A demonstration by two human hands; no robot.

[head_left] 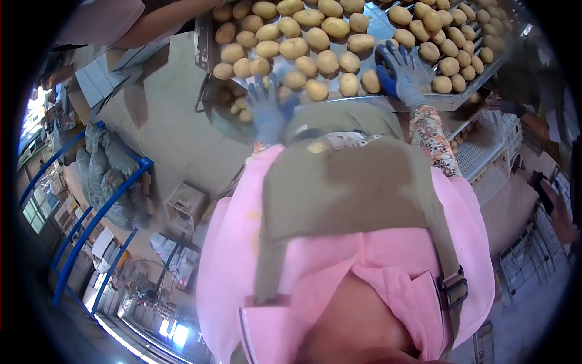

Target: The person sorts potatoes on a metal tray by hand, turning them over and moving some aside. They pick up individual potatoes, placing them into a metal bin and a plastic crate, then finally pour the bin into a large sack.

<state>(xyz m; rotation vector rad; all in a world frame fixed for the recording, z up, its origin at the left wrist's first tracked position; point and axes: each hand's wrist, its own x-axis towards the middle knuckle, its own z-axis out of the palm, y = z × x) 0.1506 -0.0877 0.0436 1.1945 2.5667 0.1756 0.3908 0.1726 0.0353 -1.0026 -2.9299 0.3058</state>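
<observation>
Many potatoes (316, 39) lie spread over a metal sorting table (379, 25) in front of me. My left hand (268, 112), in a blue-grey glove, is at the table's near left edge, fingers stretched out and apart beside the closest potatoes. Farther right, my right hand (405, 77) wears a matching glove and lies over the table's near edge with its fingers spread. One potato (370, 80) sits just left of its thumb. A denser heap of potatoes (451, 45) is to the right of that hand. Neither hand visibly grips anything.
Below the table's left corner are more potatoes (240, 108). Another person's arm (163, 24) reaches in at upper left. A white plastic crate (482, 151) stands at right. Blue metal rails (103, 227) and grey sacks (106, 164) are on the left, with cardboard boxes (100, 79) behind.
</observation>
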